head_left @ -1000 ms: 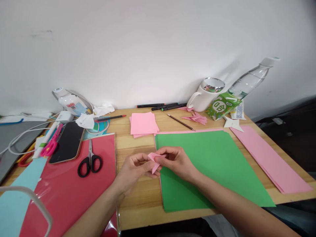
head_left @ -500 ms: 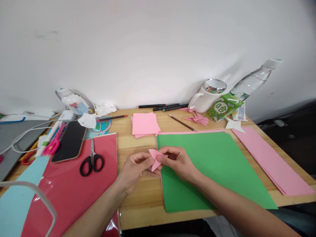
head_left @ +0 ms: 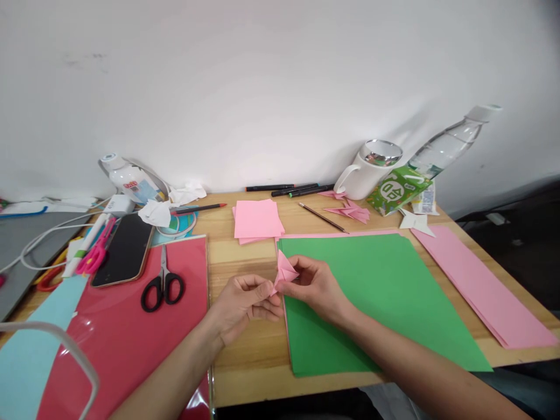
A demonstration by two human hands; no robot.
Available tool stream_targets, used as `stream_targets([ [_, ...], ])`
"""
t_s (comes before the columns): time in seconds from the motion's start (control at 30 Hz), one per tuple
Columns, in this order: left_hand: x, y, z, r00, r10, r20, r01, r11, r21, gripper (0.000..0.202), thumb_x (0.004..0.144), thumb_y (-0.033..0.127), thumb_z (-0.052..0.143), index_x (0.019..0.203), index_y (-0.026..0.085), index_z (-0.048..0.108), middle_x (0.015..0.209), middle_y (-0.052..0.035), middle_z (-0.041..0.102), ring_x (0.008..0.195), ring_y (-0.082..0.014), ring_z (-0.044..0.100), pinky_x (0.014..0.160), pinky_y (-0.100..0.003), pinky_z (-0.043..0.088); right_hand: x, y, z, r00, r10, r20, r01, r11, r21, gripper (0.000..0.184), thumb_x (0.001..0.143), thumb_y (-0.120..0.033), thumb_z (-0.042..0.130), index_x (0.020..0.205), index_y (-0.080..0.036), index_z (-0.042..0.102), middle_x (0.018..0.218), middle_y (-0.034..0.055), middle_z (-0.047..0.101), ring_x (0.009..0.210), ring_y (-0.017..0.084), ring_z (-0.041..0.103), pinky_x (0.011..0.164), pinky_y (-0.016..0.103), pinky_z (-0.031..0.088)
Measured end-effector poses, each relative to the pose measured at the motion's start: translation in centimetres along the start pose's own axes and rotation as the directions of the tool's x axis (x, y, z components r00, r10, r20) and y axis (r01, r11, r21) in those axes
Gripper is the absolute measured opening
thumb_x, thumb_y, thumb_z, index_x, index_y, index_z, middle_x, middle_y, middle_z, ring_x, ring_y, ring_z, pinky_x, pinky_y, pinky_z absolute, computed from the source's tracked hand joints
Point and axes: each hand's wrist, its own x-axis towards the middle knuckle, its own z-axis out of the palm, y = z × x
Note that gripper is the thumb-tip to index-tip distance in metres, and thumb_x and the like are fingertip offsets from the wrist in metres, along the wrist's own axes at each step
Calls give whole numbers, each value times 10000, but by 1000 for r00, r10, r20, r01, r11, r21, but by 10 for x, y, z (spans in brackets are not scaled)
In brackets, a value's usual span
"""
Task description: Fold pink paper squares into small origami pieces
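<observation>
A small folded piece of pink paper [head_left: 286, 270] is held between both hands, above the left edge of a stack of green sheets [head_left: 371, 297]. My left hand [head_left: 247, 300] pinches its lower left corner between thumb and fingers. On the other side, my right hand [head_left: 312, 283] grips it with thumb and index finger. Crease lines and a pointed upper tip show on the paper; its lower parts are hidden by the fingers. Behind the hands lies a pile of pink square sheets [head_left: 258, 219].
Black-handled scissors [head_left: 162, 286] and a phone [head_left: 123, 251] lie on red sheets [head_left: 131, 350] at left. Folded pink pieces [head_left: 350, 211], a pencil [head_left: 324, 218], a white mug [head_left: 361, 175], a green carton [head_left: 396, 189] and a bottle [head_left: 450, 143] stand or lie at the back right.
The folded pink paper has turned in my fingers, its tip now pointing up and more of its folds showing. My left hand has shifted its hold to the lower corner.
</observation>
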Motion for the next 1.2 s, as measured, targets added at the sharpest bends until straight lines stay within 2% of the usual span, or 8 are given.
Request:
stream_targets([
  [0.2, 1, 1, -1, 996, -82, 40, 84, 995, -47, 334, 539, 350, 866, 647, 91, 684, 651, -68, 713, 587, -160, 693, 554, -215, 563, -1, -4, 0, 1000, 5, 24, -4, 999, -43, 291, 590, -333, 796, 735, -163, 610, 683, -22, 604, 610, 100, 517, 599, 238, 420],
  [0.3, 2, 0, 0, 996, -82, 35, 84, 995, -54, 337, 525, 341, 873, 640, 91, 678, 632, -63, 707, 572, -160, 690, 549, -217, 561, -2, -6, 1, 999, 14, 33, -13, 999, -32, 293, 592, -340, 787, 742, -164, 609, 680, -20, 602, 606, 99, 512, 600, 239, 422],
  [0.57, -3, -1, 6, 996, 85, -8, -84, 994, 66, 338, 576, 367, 841, 655, 95, 657, 598, -54, 689, 528, -163, 673, 524, -252, 558, -2, -7, 2, 999, 29, 25, -29, 999, 20, 303, 532, -306, 822, 699, -169, 609, 650, -31, 597, 584, 90, 505, 583, 227, 429],
  [0.8, -4, -3, 8, 976, 212, -55, -195, 957, 215, 300, 651, 376, 789, 696, 110, 657, 617, -47, 690, 539, -172, 678, 534, -267, 560, -1, -5, 2, 999, 33, 26, -34, 999, 42, 329, 580, -360, 819, 770, -169, 630, 683, -16, 627, 598, 99, 558, 611, 246, 488],
  [0.97, -5, -2, 6, 973, 226, -43, -213, 956, 204, 301, 673, 389, 771, 703, 113, 654, 625, -43, 688, 556, -164, 676, 555, -263, 559, 0, -2, 0, 1000, 9, 1, -9, 995, 97, 390, 504, -321, 869, 778, -174, 634, 693, -15, 660, 598, 102, 583, 618, 247, 511],
  [1.13, -6, 2, 7, 966, 257, -36, -246, 948, 200, 290, 712, 388, 742, 740, 117, 640, 641, -28, 680, 559, -148, 670, 562, -248, 548, 2, -3, -1, 998, -13, -66, 18, 998, 68, 307, 638, -407, 789, 797, -169, 678, 737, 14, 683, 641, 129, 624, 654, 284, 547],
  [1.2, -5, 3, 7, 966, 256, -44, -243, 949, 202, 310, 706, 404, 742, 758, 122, 625, 645, -30, 683, 541, -152, 668, 549, -253, 544, 3, -1, -2, 996, -12, -94, 16, 999, 44, 298, 635, -415, 786, 768, -169, 682, 707, 16, 683, 619, 134, 626, 639, 289, 552],
])
